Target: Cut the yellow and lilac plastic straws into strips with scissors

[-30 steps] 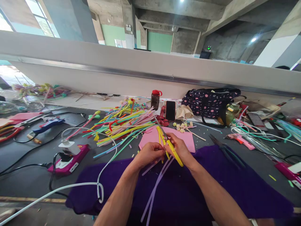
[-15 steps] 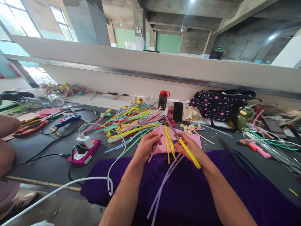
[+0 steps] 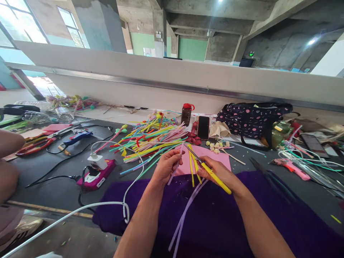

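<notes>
My left hand (image 3: pixel 168 165) pinches a short lilac pipe cleaner (image 3: pixel 173 174), which slants down below the fingers. In my right hand (image 3: pixel 219 171) is a pair of yellow-handled scissors (image 3: pixel 215 176), the blades pointing up and left toward the lilac piece's upper end. Whether the blades touch it I cannot tell. Bent yellow pipe cleaners (image 3: pixel 191 169) show between my hands, partly behind the scissors; what supports them is unclear. Two long lilac pipe cleaners (image 3: pixel 185 211) trail from under my right hand over the purple cloth (image 3: pixel 215 222). A pink sheet (image 3: pixel 220 157) lies behind.
A heap of coloured pipe cleaners (image 3: pixel 150 139) lies ahead left. Behind stand a red-lidded bottle (image 3: pixel 186 115), a phone (image 3: pixel 203 127) and a patterned bag (image 3: pixel 247 122). A magenta power strip (image 3: pixel 100 175) with a white cable is left; dark shears (image 3: pixel 271 175) lie right. Another person's leg (image 3: pixel 9 179) is far left.
The scissor blades have swung lower and further left, toward the lilac piece. My right hand has shifted slightly right and down. My left hand keeps its pinch.
</notes>
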{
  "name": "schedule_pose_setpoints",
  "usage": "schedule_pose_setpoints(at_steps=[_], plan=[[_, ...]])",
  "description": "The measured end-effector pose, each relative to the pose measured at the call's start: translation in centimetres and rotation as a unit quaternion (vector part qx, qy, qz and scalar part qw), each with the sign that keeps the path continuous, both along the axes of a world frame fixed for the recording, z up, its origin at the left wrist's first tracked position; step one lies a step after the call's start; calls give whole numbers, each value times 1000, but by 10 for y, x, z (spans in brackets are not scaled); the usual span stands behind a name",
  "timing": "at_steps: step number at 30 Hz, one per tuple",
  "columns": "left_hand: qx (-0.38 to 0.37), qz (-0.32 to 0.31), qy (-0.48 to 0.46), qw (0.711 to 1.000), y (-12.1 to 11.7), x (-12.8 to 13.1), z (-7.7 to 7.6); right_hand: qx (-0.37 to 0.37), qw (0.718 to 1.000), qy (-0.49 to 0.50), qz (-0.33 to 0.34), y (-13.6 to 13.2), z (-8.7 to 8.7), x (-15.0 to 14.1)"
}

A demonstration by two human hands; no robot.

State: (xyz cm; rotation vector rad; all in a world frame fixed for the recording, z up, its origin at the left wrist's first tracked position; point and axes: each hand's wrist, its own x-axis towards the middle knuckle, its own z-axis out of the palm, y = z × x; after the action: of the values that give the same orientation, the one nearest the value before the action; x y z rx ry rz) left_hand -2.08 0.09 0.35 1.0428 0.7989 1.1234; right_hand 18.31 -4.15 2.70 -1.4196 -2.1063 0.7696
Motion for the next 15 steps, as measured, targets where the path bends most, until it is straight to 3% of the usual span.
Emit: schedule_pose_setpoints(at_steps=[15], plan=[[14, -60, 49, 997, 1, 0, -5, -4, 999, -28, 26, -6, 4, -4]])
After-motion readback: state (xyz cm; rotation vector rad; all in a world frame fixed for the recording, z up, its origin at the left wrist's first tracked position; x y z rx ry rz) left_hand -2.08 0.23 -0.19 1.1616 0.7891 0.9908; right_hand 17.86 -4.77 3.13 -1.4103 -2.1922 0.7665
